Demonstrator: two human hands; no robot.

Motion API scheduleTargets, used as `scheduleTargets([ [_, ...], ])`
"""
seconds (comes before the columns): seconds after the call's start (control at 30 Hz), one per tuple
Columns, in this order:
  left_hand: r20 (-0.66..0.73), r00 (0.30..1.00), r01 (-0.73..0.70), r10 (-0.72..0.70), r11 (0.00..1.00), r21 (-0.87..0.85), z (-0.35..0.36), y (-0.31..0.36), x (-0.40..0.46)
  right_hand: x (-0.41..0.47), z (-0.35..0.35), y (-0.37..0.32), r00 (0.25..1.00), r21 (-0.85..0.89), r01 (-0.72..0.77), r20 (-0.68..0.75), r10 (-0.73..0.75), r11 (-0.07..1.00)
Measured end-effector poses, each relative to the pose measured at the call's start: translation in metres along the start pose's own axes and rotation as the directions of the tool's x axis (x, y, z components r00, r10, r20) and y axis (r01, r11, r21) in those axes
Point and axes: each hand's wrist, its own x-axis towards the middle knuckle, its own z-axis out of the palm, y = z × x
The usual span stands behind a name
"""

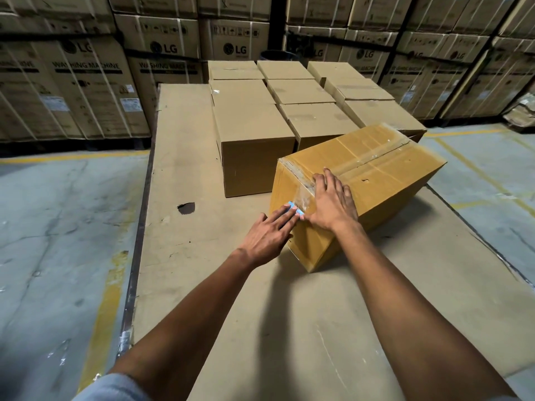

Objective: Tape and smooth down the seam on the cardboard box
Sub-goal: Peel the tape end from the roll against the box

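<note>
Cardboard box (376, 180) askew on cardboard sheet (179, 169), toward right edge. Right hand (333, 201) flat, fingers spread, pressing clear tape (304, 195) at seam; left hand (270, 230) flat on box end, gripping nothing.

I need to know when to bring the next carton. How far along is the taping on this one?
Clear tape already runs along the top seam of the cardboard box. Both hands, left and right, are pressing its end onto the near face. Left: smoothing that end.

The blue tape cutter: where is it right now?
Head view, centre: the blue tape cutter lies against the box's near end face, between left hand and right hand.
</note>
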Motion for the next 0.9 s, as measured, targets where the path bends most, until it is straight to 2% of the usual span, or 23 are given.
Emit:
scheduleTargets([
  [0.27,-0.019,0.999,0.033,-0.034,0.998,-0.057,0.006,-0.001,-0.001,0.006,-0.001,0.004,0.998,0.103,-0.021,0.068,0.014,0.994],
  [0.43,-0.022,0.998,0.049,-0.050,0.996,-0.080,0.009,-0.001,0.000,0.014,-0.001,0.002,0.990,0.189,-0.119,0.092,0.103,0.975],
  [0.7,-0.056,0.996,0.060,-0.065,0.995,-0.083,0.011,0.003,-0.003,0.014,0.006,-0.003,0.997,-0.005,-0.058,0.048,0.059,0.998],
  [0.9,-0.057,0.996,0.069,-0.073,0.994,-0.080,0.012,0.003,-0.003,0.016,0.007,-0.005,0.999,-0.035,-0.002,0.052,0.004,0.999],
])
